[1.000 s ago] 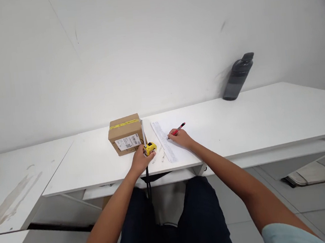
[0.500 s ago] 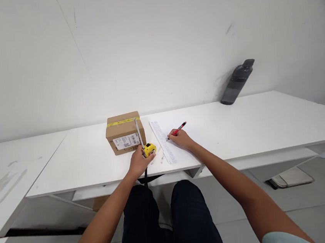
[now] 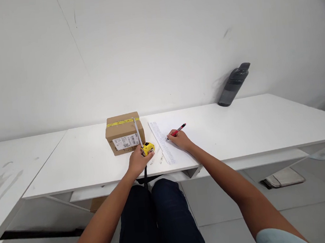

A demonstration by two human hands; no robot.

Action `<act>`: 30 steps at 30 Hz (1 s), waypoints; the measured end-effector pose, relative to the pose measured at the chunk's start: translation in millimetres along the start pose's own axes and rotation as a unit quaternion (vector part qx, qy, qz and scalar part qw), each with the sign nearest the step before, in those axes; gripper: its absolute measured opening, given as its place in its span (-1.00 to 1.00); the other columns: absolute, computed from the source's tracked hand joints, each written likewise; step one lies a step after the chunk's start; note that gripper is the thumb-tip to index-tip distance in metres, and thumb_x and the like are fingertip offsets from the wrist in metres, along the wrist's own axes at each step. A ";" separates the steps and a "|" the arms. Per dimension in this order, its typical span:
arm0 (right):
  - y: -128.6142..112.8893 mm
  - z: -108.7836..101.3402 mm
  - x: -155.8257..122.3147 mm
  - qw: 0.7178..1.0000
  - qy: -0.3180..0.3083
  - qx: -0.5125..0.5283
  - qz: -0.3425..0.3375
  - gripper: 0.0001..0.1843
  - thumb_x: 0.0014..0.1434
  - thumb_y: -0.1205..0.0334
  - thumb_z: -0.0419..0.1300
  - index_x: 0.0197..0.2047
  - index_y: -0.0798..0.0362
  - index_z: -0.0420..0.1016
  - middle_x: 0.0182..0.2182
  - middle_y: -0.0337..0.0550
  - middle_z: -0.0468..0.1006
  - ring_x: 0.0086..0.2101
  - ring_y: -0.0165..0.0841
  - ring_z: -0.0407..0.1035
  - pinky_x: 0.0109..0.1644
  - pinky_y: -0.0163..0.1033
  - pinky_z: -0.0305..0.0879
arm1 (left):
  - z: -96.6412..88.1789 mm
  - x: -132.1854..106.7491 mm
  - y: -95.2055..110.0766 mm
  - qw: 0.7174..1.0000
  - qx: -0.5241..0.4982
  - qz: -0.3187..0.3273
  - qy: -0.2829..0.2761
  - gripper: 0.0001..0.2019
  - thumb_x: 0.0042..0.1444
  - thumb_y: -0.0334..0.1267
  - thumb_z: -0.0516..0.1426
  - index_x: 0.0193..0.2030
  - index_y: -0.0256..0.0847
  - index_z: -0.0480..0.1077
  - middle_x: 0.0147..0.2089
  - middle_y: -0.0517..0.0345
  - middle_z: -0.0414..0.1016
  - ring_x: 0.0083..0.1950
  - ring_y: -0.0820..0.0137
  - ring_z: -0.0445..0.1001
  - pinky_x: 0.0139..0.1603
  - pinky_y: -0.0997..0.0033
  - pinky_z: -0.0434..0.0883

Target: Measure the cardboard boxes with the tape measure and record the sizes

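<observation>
My left hand (image 3: 137, 161) is closed around a yellow tape measure (image 3: 147, 149) at the front right corner of a cardboard box (image 3: 119, 130). The tape's pale blade (image 3: 137, 132) is pulled out and reaches up to the box's top. Yellow tape crosses the top of the box, and a white label (image 3: 126, 141) is stuck on its front. In my right hand (image 3: 182, 139) a red and black pen (image 3: 179, 130) is gripped, its tip down at the sheet of paper (image 3: 165, 148). Dense handwriting fills the left part of the sheet.
A dark bottle (image 3: 232, 86) leans against the wall (image 3: 155, 49) on the right part of the white table (image 3: 256, 127). Below on the floor lies a flat grey item (image 3: 284, 177). Another white table (image 3: 2, 177) adjoins at the left.
My right knee has moved left, close beside the other. The view has shifted slightly. Both hands keep their hold, and the box and paper stay in place.
</observation>
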State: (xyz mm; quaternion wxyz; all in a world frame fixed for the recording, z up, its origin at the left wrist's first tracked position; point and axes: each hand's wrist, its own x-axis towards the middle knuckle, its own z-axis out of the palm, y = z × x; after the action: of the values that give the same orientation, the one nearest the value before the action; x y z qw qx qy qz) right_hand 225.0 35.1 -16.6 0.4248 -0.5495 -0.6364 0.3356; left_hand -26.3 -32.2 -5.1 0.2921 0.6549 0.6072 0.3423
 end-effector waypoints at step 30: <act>0.0 -0.5 -2.9 1.000 0.021 -0.006 -0.002 -0.84 0.00 0.11 0.15 -0.52 -0.01 0.38 -0.58 -0.28 0.38 -0.47 -0.33 0.24 -0.33 -0.21 0.16 | -0.5 -6.0 4.5 1.000 0.001 0.015 -0.004 -0.58 0.02 -0.02 0.29 -0.01 -0.11 0.40 -0.06 0.05 0.59 -0.05 0.18 0.53 -0.07 0.25 0.42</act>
State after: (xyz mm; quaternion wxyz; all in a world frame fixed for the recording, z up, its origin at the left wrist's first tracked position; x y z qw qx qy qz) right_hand 225.5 32.2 -16.9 0.4350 -0.5578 -0.6304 0.3198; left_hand -24.2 -38.6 -1.7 0.2885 0.6657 0.5963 0.3436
